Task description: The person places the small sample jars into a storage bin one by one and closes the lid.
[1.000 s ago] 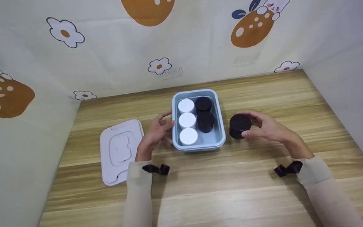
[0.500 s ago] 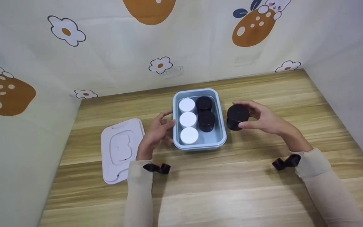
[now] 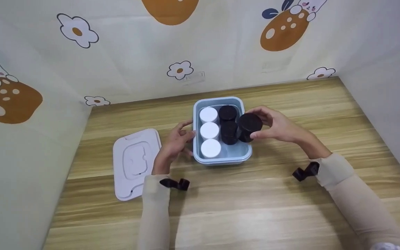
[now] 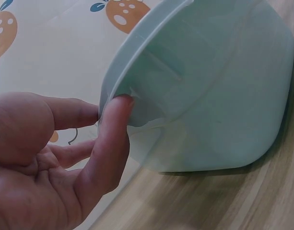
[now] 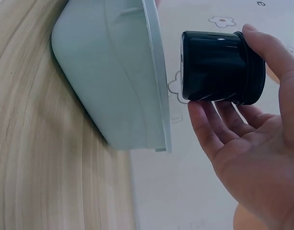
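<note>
A light blue plastic box [image 3: 223, 161] stands on the table, with a column of white-lidded jars [image 3: 209, 131] on its left and two black jars [image 3: 228, 132] on its right. My left hand [image 3: 176, 142] pinches the box's left rim between thumb and fingers, seen closely in the left wrist view on the box wall [image 4: 218, 105]. Over the box's right rim, my right hand [image 3: 276, 125] holds another black jar [image 3: 250, 125] upright, its lid up. The right wrist view shows that jar [image 5: 218, 67] gripped by thumb and fingers, its base above the rim.
A white lid [image 3: 134, 163] lies flat on the wooden table [image 3: 241, 208] left of the box, partly behind my left forearm. A patterned cloth wall [image 3: 127, 62] closes off the back and both sides. Dark camera mounts sit on both wrists.
My right hand has lifted the black jar off the table and carried it left over the box's right rim. The left hand keeps its hold on the rim.
</note>
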The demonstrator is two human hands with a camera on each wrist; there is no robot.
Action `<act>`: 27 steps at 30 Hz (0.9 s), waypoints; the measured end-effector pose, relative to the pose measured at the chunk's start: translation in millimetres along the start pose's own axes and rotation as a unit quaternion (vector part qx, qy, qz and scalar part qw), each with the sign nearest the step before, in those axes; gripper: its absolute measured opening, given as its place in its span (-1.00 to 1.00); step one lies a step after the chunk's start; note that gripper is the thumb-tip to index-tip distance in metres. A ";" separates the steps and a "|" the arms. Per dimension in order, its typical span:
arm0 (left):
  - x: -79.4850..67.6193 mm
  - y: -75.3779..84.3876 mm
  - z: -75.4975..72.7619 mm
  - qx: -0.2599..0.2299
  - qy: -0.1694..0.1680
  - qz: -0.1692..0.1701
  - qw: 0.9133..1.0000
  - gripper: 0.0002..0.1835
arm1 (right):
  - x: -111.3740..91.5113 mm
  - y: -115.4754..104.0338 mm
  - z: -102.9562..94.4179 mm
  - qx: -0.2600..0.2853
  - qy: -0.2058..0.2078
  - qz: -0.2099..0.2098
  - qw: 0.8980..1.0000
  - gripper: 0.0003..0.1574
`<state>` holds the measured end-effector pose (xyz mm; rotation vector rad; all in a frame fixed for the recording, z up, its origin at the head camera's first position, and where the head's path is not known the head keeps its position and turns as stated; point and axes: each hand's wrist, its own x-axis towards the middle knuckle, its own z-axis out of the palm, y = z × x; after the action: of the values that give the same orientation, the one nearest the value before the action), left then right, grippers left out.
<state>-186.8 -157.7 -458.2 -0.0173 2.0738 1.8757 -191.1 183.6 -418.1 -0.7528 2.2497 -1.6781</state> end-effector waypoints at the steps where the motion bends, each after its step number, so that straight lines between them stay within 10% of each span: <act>1: 0.1 -0.1 0.1 -0.002 -0.002 0.000 1.000 -0.44 | 1.5 -0.5 1.5 -0.005 -0.006 0.000 1.000 -0.18; 27: 1.0 -1.0 -2.3 0.005 -0.009 -0.011 1.000 -0.44 | 23.6 -5.2 31.2 -0.154 -0.106 -0.035 0.982 -0.12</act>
<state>-188.0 -159.8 -459.3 -0.0206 2.0635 1.8456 -194.7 144.4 -420.3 -1.0380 2.3761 -1.2201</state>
